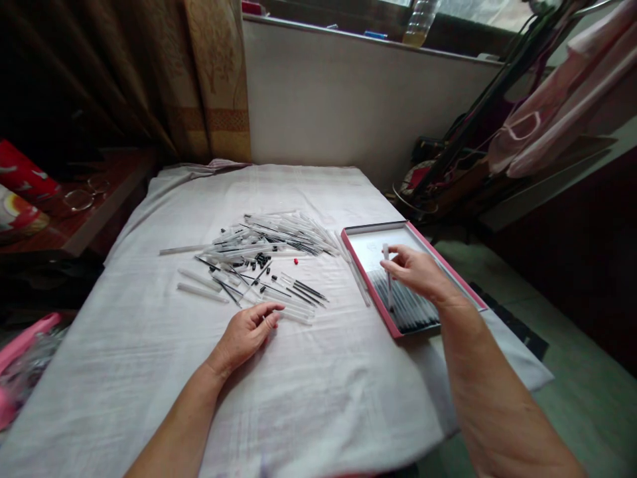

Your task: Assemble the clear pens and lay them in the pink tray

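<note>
My right hand [415, 271] pinches a clear pen [388, 279] by its upper end. The pen stands near upright over the left side of a shallow pink-edged box [374, 302]. Several pens [413, 305] with dark ends lie side by side in the lower part of that box. My left hand [251, 332] rests on the cloth, fingers loosely curved and apart, with nothing visible in it. Just beyond its fingertips lie clear pen barrels [293, 312] and dark-tipped refills [308, 291]. Small black plugs [263, 260] sit in the middle of the table, in front of a heap of barrels and refills [279, 234].
A white cloth [318, 385] covers the table; the box lies by its right edge. One red cap [296, 261] lies near the heap. Glasses [79, 199] rest on a wooden cabinet at left. Pink clothing [552, 99] hangs at right. A bottle [421, 23] stands on the sill.
</note>
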A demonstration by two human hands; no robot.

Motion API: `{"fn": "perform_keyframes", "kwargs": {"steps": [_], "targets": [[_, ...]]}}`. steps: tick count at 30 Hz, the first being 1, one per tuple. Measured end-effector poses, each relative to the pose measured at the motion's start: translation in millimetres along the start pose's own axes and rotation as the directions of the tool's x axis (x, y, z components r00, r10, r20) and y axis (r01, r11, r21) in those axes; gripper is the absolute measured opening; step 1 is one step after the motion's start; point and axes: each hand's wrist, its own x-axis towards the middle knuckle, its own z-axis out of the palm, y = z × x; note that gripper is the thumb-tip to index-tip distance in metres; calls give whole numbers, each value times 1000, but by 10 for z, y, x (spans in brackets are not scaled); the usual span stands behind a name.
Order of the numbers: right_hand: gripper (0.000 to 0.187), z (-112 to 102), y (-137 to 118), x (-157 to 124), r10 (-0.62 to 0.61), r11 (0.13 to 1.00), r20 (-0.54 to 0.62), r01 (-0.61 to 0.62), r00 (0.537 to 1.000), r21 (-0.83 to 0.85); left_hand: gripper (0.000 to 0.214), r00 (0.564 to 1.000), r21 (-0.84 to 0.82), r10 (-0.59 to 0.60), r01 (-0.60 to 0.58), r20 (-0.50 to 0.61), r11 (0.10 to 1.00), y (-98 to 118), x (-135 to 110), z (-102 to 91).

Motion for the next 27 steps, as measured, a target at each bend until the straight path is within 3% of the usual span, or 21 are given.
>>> {"fn": "perform_keyframes", "kwargs": {"steps": [2,5,9,14,19,22,27], "targets": [[29,-18,108,-47,44,984,140,-19,989,-179,43,1000,2,3,-3,-11,1000,-4,1,11],[32,74,108,-142,56,969,236,4,970,-247,43,1000,-6,-2,2,-27,1000,-4,-5,21],[36,160,33,-217,69,966,229,-8,971,-259,42,999,-30,-16,15,-47,999,13,-19,18],[32,93,-51,-234,52,942,261,40,964,-332,44,998,-133,-50,43,-48,990,41,-21,2],[32,22,-377,-161,10,906,166,62,986,-419,49,991,-297,-86,53,-99,953,66,-10,-39],[28,153,-680,-88,-123,923,207,188,971,-337,49,987,-397,-89,28,-137,917,76,0,-88],[25,630,-1040,81,-268,901,327,356,906,-248,48,973,-544,-123,-2,-193,839,76,24,-158]]}}
